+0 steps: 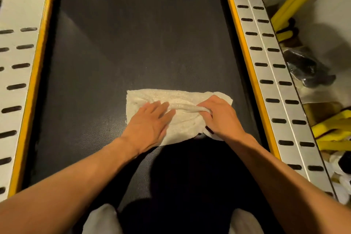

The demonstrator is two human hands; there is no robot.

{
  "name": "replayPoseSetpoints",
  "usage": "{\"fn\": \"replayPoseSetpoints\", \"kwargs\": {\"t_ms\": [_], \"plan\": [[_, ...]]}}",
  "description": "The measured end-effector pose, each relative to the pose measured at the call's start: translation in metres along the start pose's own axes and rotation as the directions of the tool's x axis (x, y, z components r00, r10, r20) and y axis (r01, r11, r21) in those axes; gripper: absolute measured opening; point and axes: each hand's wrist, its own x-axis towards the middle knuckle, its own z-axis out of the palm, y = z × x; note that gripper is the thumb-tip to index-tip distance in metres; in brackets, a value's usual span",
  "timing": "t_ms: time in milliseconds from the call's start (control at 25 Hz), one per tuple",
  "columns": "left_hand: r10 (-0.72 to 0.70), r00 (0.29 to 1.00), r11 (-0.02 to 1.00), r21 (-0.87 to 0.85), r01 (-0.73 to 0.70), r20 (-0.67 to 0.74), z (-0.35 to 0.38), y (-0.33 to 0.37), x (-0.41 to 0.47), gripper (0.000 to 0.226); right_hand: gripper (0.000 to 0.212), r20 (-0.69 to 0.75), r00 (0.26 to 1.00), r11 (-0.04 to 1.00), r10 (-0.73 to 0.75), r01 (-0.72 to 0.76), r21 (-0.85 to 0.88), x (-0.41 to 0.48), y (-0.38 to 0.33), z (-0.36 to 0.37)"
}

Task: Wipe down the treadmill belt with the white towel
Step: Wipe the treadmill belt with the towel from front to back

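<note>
White towel [167, 99] on treadmill belt [133, 43]: left hand [150, 121] pressing flat, fingers spread; right hand [221, 116] pinching a raised fold.

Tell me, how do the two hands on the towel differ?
The left hand lies flat, fingers straight, pressing the white towel; the right hand curls its fingers round a bunched fold. The left hand sits leftward on it, the right hand near its right end. Both touch it.

Counted 1 treadmill belt [133, 34]. On the belt were 1 white towel [161, 97] and 2 hands: left hand [148, 125], right hand [222, 116]. 2 slotted rails [266, 73] flanked the belt.
</note>
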Motion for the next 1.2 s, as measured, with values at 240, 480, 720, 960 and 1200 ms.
{"fn": "replayPoseSetpoints", "kwargs": {"t_ms": [240, 480, 720, 960, 1200], "plan": [[-0.075, 0.997, 0.994, -0.083, 0.076, 0.013, -0.026, 0.004, 0.051, 0.04, 0.024, -0.073, 0.995, 0.983, 0.07, -0.081, -0.167, 0.025, 0.002, 0.005], [0.016, 0.999, 0.999, -0.039, -0.015, 0.028, -0.017, 0.031, 0.062, 0.048, 0.017, -0.12, 0.974, 0.98, 0.195, -0.189, 0.059, 0.005, 0.034, -0.004], [0.01, 0.998, 1.0, 0.005, -0.01, -0.067, -0.005, 0.052, 0.075, 0.039, 0.011, -0.336, 0.94, 0.994, 0.06, -0.025, 0.108, -0.04, 0.037, 0.01], [0.183, 0.983, 0.983, 0.003, -0.183, 0.02, -0.016, 0.039, 0.111, 0.039, 0.031, -0.187, 0.902, 0.919, 0.39, -0.393, 0.025, 0.0, 0.055, -0.008], [0.154, 0.984, 0.988, 0.016, -0.153, -0.094, 0.007, 0.055, 0.075, 0.043, 0.025, -0.171, 0.898, 0.914, 0.404, -0.401, 0.053, -0.039, 0.045, -0.005]]}}
